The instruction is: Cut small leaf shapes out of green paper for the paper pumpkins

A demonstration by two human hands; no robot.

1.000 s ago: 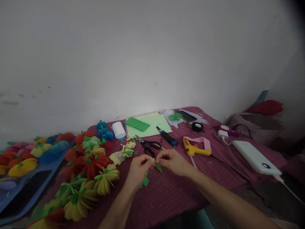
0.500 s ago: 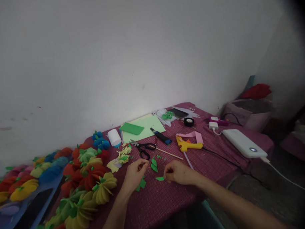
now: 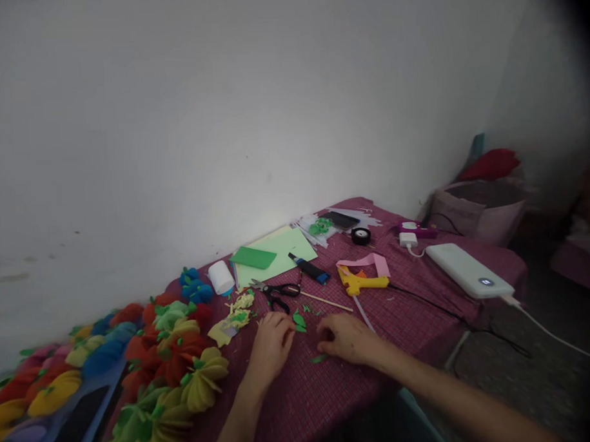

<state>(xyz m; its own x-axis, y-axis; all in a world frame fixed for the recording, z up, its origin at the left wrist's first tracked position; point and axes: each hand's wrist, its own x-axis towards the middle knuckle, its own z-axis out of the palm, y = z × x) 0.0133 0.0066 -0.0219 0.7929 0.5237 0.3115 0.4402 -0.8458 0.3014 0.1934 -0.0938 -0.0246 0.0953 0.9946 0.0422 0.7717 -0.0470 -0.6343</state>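
Observation:
My left hand (image 3: pixel 271 343) rests low over the table, its fingers curled together; anything inside them is hidden. Right beside its fingertips lie a few green paper leaves (image 3: pixel 300 322). My right hand (image 3: pixel 346 338) is across from it with bent fingers, and a single green leaf (image 3: pixel 318 359) shows just below the fingertips. Whether that leaf is gripped is unclear. Black-handled scissors (image 3: pixel 277 292) lie partly open beyond my left hand. Close to them are a thin wooden stick (image 3: pixel 327 301) and pale yellow and green paper scraps (image 3: pixel 241 311).
Colourful paper pumpkins (image 3: pixel 178 347) crowd the left side. Behind are green sheets (image 3: pixel 296 242), a black-and-blue cutter (image 3: pixel 309 268) and a black tape roll (image 3: pixel 361 236). A yellow glue gun (image 3: pixel 362 283), its cord and a white power bank (image 3: pixel 468 271) occupy the right.
My left hand has moved lower and right, covering the green paper piece that showed beneath it. My right hand stays nearly in place; the single leaf now appears slightly lower. The view has shifted a little.

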